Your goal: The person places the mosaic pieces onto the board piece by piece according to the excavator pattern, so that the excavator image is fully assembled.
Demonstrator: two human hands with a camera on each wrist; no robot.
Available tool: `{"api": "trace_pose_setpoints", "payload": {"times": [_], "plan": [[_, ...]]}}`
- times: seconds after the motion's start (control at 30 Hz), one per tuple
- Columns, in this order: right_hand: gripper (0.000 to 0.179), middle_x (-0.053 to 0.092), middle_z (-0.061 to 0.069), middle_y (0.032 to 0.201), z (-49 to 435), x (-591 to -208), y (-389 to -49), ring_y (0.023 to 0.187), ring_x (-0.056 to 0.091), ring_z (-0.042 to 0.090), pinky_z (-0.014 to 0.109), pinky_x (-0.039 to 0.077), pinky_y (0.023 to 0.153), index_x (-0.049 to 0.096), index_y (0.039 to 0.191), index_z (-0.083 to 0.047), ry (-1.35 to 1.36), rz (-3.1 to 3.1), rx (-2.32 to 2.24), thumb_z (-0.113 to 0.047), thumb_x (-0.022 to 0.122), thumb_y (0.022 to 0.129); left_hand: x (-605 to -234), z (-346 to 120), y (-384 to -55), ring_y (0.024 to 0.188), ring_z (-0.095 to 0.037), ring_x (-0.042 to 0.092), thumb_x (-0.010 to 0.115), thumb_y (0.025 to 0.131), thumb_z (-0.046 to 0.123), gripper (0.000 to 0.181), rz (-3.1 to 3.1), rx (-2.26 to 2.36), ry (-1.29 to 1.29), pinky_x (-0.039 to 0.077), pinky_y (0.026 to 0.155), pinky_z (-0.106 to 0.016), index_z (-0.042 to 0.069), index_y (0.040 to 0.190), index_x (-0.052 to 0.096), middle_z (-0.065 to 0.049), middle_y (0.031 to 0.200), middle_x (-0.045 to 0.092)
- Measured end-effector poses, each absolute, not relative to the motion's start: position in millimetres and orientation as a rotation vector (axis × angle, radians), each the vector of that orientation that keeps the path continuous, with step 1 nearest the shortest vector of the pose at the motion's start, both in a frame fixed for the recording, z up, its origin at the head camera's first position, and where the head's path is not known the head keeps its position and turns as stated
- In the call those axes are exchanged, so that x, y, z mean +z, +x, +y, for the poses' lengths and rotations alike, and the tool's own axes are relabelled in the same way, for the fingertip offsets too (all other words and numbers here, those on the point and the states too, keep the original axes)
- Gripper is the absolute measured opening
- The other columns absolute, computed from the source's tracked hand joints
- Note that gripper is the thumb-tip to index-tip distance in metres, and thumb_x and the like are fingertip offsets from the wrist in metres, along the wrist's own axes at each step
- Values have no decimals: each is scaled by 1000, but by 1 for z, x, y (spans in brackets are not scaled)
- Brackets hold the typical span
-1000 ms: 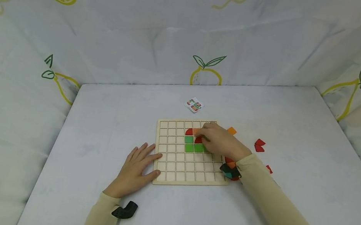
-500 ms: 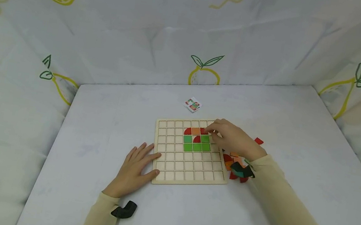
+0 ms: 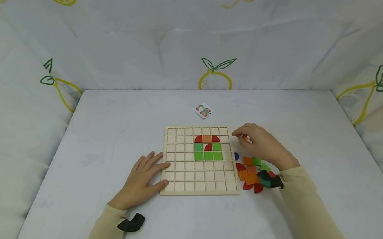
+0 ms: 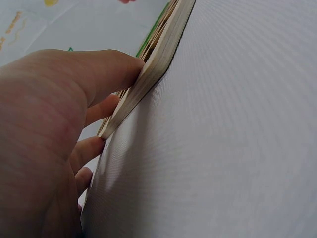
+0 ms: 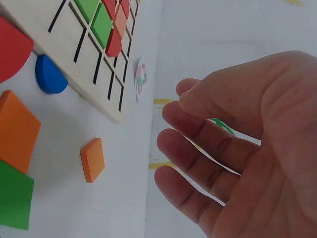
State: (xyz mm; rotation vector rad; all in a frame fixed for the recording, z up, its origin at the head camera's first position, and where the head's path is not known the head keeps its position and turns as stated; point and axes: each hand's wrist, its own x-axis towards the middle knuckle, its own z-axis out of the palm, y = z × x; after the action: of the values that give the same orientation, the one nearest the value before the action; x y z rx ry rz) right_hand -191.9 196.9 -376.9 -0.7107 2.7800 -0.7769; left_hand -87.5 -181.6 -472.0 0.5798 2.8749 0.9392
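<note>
In the head view my left hand (image 3: 143, 180) rests at the left edge of a pale wooden grid board (image 3: 183, 176), fingers spread. In the left wrist view the thumb (image 4: 116, 69) and fingertips touch the board's rim. My right hand (image 3: 265, 145) hovers beyond the board's right edge, its fingers loosely bent and nothing between them. Below and beside it, an orange square tile (image 5: 93, 159) lies on the table. On the board sit red quarter-round tiles (image 3: 215, 139), an orange tile (image 3: 207, 139), a teal tile (image 3: 198, 147) and several green square tiles (image 3: 208, 155).
A loose pile of orange, red and green tiles (image 3: 251, 178) lies right of the board, partly under the right wrist. A blue rounded tile (image 3: 236, 156) is close to the board's edge. Behind the board lies a small patterned card (image 3: 203, 110). A printed curtain (image 3: 143, 46) hangs behind the table.
My right hand has moved right, off the board, and let go of a red quarter-round tile that sits right of the orange one. The left hand has stayed in place.
</note>
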Motion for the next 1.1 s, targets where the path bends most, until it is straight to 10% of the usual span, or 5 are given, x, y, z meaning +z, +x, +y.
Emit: {"api": "trace_pose_setpoints", "payload": {"times": [1.1], "plan": [[32, 69, 4, 107, 202, -411, -180, 98, 59, 21, 40, 58, 89, 71, 121, -7, -541, 2661, -603, -21, 75, 93, -473, -181, -87, 158, -32, 18, 69, 94, 34, 53, 2887, 943, 587, 6, 128, -54, 22, 144, 57, -5, 166, 34]]}}
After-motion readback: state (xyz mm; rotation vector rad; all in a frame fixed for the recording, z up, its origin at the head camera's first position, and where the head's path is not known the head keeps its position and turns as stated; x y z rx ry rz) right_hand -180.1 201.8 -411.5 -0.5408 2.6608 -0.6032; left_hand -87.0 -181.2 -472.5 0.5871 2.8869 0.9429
